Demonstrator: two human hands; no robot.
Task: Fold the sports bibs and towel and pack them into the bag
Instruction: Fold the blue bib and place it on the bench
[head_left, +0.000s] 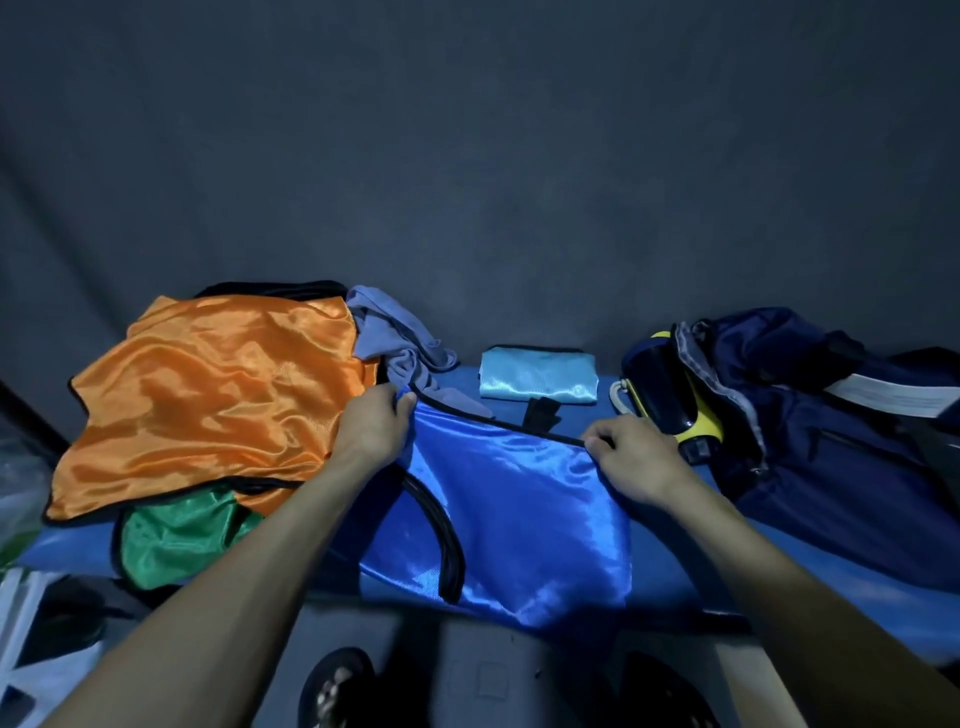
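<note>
Four sports bibs, one towel and one bag shared a blue desk (675, 571): an orange bib (218, 395), a green bib (176, 535) tucked under its near edge, a folded light-blue bib (537, 382) at the back, and a shiny blue bib (519, 519) in front. The blue bib, glossy with black trim, lay spread at the near edge of the desk, its lower part hanging over. Two hands, set apart, pinched its far black-edged hem: the left hand (374, 426) at the left corner, the right hand (631, 457) at the right. A crumpled grey towel (400, 343) lay just beyond the left hand, and the open navy bag (831, 441) sat to the right of the right hand.
</note>
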